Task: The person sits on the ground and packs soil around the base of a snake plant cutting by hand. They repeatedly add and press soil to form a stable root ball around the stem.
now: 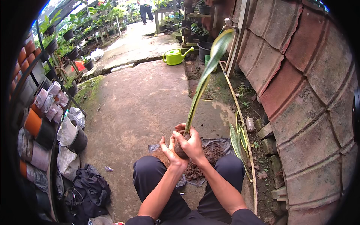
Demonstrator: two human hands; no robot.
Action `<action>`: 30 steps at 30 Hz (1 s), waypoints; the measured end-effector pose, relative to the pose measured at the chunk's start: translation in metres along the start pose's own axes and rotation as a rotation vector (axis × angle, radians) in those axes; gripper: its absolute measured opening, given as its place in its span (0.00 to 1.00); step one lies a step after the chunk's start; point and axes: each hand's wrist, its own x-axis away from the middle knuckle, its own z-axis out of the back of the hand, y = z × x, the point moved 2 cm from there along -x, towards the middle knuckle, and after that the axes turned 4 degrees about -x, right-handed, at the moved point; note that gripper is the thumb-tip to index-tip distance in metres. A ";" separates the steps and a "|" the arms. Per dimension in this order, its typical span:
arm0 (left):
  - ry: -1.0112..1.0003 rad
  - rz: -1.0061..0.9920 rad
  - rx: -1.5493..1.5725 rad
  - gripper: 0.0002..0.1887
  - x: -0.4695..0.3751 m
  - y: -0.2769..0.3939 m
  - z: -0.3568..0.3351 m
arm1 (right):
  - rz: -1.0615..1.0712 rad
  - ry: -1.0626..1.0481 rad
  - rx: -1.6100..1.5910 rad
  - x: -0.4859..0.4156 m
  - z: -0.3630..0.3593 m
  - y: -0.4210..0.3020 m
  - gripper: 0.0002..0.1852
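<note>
A long variegated snake plant leaf (206, 76) with yellow edges rises from a dark ball of soil (180, 150) between my hands. My left hand (172, 153) cups the ball from the left and below, its fingers partly spread. From the other side my right hand (191, 143) wraps the ball and the foot of the leaf. Roots, if any, are hidden by the soil and my fingers. Below, loose brown soil (197, 170) is heaped on a black plastic sheet (222, 142) between my knees. More snake plant leaves (239, 137) lie right of the sheet.
A bamboo pole (239, 107) runs along the right, beside leaning roof tiles (306, 135). Ahead stand a green watering can (173, 57) and a black pot (204, 50). Stacked pots (39, 126), a grey bucket (77, 137) and dark cloth (91, 185) are at left. A person (145, 12) is far off.
</note>
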 end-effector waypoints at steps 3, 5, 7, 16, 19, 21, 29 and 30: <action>0.071 0.021 -0.015 0.33 0.006 0.001 -0.007 | 0.019 -0.082 -0.025 -0.003 0.003 -0.004 0.16; 0.063 -0.011 -0.005 0.32 0.002 0.000 -0.001 | -0.081 -0.151 -0.140 -0.004 0.002 -0.002 0.17; 0.052 -0.083 -0.039 0.31 -0.001 -0.001 0.004 | -0.189 -0.206 -0.235 -0.005 0.002 -0.004 0.17; -0.060 -0.700 -0.580 0.24 0.006 -0.004 -0.015 | -0.343 -0.063 -0.449 -0.004 0.005 -0.003 0.09; -0.110 -0.782 -0.611 0.29 0.015 -0.005 -0.020 | -0.358 -0.036 -0.561 -0.002 0.001 0.000 0.08; -0.109 -0.806 -0.573 0.32 0.023 -0.003 -0.022 | -0.360 -0.079 -0.623 0.000 -0.001 0.001 0.10; -0.103 -0.923 -0.508 0.39 0.028 -0.006 -0.024 | -0.406 -0.102 -0.854 0.006 -0.003 -0.010 0.12; -0.091 -0.924 -0.514 0.39 0.029 -0.004 -0.026 | -0.433 -0.106 -0.903 0.007 -0.004 -0.012 0.13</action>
